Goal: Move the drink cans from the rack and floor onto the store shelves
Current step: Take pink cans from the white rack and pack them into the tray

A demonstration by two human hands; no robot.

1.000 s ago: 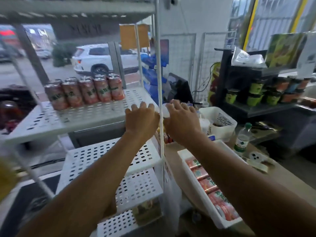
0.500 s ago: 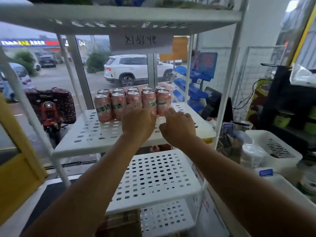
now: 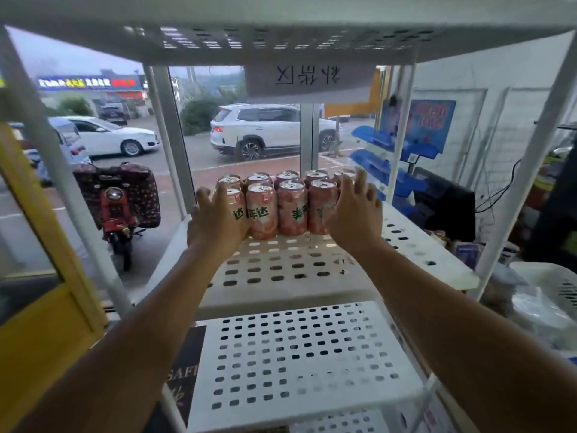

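Observation:
Several pink drink cans (image 3: 292, 207) with green lettering stand in two rows at the back of a white perforated shelf (image 3: 406, 245). My left hand (image 3: 218, 218) lies flat against the left end of the front row, its fingers straight along the leftmost can. At the right end my right hand (image 3: 354, 214) presses against the rightmost can with the fingers spread and pointing up. Both hands bracket the group from either side. Neither hand curls round a can.
A second perforated shelf (image 3: 299, 364) lies lower and nearer, and another shelf (image 3: 281, 32) spans overhead with a paper sign (image 3: 309, 79) hanging from it. White posts (image 3: 527, 176) stand at the corners. A window behind shows cars and a red scooter. A white basket (image 3: 555, 285) sits right.
My view swung left and closer to the shelf. Both hands moved forward from the shelf's front edge to the two ends of the can group.

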